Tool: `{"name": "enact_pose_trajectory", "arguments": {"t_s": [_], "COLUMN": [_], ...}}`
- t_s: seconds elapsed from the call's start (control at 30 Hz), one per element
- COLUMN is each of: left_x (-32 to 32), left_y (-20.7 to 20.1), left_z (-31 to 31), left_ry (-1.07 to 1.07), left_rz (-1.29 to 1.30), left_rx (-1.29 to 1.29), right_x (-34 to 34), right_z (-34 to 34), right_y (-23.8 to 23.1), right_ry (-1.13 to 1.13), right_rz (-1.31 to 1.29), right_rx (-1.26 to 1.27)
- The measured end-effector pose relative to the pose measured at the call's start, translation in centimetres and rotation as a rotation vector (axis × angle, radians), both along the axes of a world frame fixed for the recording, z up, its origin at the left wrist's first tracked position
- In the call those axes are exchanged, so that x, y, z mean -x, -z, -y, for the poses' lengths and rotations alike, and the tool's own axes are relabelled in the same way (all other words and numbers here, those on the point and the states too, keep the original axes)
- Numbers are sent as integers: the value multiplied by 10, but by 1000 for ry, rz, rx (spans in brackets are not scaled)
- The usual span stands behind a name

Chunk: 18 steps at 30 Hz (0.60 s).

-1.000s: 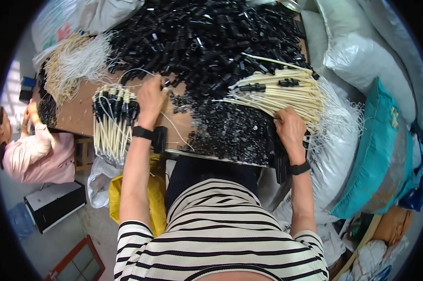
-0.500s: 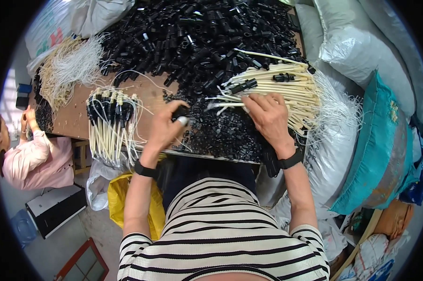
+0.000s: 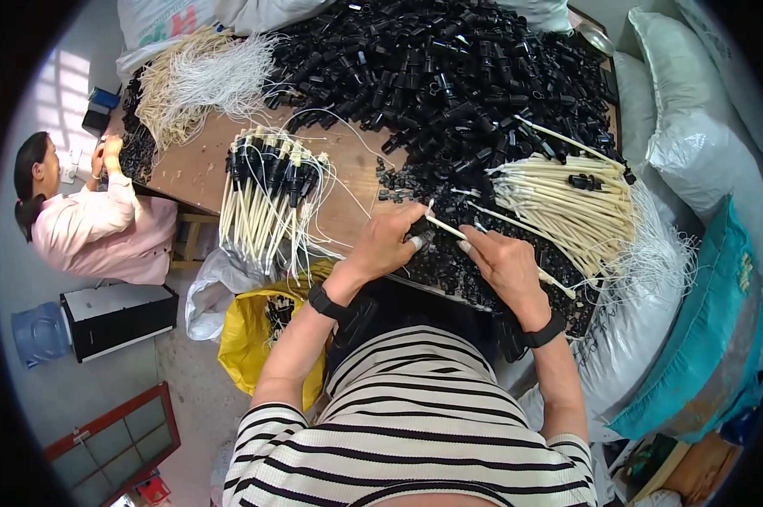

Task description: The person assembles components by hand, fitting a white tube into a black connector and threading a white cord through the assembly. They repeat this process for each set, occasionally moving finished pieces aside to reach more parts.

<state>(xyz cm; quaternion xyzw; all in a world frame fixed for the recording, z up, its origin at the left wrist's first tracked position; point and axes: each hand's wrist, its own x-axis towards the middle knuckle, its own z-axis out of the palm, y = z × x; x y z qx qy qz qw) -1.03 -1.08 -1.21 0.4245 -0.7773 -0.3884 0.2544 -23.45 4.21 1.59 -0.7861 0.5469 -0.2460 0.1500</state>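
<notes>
My left hand (image 3: 387,242) is closed around a small black plastic part (image 3: 418,226), mostly hidden by the fingers; white tape wraps a fingertip. In my right hand (image 3: 508,266), pinched between thumb and fingers, is a thin cream-coloured tube (image 3: 445,226) whose white tip reaches the left fingers. I cannot tell whether tip and black part are joined. Both hands are over small black pieces (image 3: 436,269) at the table's front edge. Beyond the right hand lies a bundle of cream tubes (image 3: 559,203) with white strings (image 3: 662,245) trailing off its right end.
A big heap of black plastic parts (image 3: 432,76) covers the far table. On the left lie tubes fitted with black parts (image 3: 259,198) and a string bundle (image 3: 216,80). White sacks (image 3: 694,118) and a teal sack (image 3: 694,338) crowd the right. A person in pink (image 3: 115,228) sits left.
My right hand has come away from the tube bundle with one cream tube pinched in it. Both hands are now close together. The whole view has shifted, with the table further right.
</notes>
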Motion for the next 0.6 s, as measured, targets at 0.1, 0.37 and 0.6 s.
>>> {"name": "enact_pose_trajectory", "arguments": {"t_s": [0.1, 0.37, 0.6], "left_x": [-3, 16, 12], "left_y": [5, 5, -21], "left_z": [1, -8, -3], "left_ry": [-45, 128, 6], "left_rz": [-12, 104, 194], "left_rx": [-19, 297, 564], "right_x": [-5, -20, 10], "right_z": [0, 4, 11], "right_y": [-3, -1, -19], "right_ry": [8, -58, 203], "right_rz": [-27, -242, -389], "right_rx": [-49, 164, 176]}}
